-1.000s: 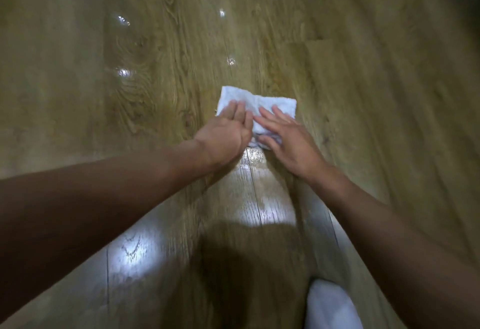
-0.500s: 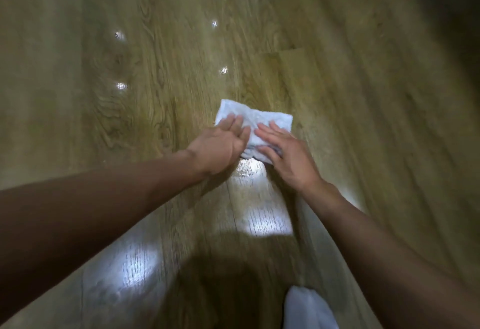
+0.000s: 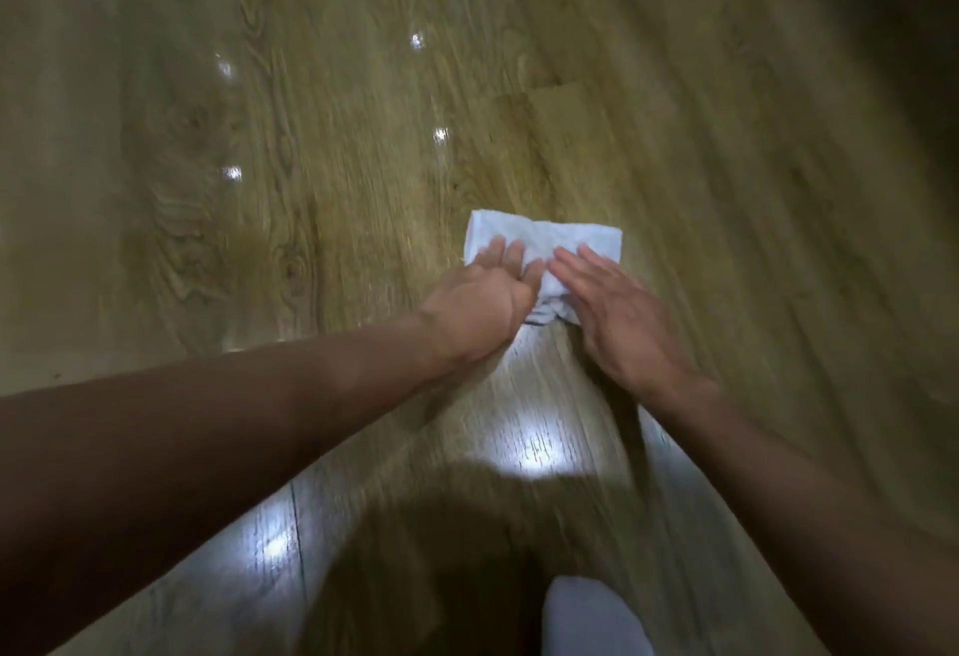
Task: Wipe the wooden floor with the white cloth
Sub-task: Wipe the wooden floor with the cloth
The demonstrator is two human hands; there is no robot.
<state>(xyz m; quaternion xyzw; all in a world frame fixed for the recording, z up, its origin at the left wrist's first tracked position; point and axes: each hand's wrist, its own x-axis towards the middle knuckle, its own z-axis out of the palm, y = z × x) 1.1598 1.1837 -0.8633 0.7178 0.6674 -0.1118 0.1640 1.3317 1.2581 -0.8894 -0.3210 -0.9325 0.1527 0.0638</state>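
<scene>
Head view: both flat, open hands, left hand (image 3: 480, 305) and right hand (image 3: 620, 315), have pushed white cloth (image 3: 550, 240) farther across wooden floor (image 3: 311, 162).

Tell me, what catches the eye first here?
Two bare hands, the left hand and right hand, press flat on a folded white cloth at the centre. Around it spreads a glossy wooden floor, with bright light glare just below the hands.

No writing, label, brand, number or sign can be read anywhere in the blurred head view.
</scene>
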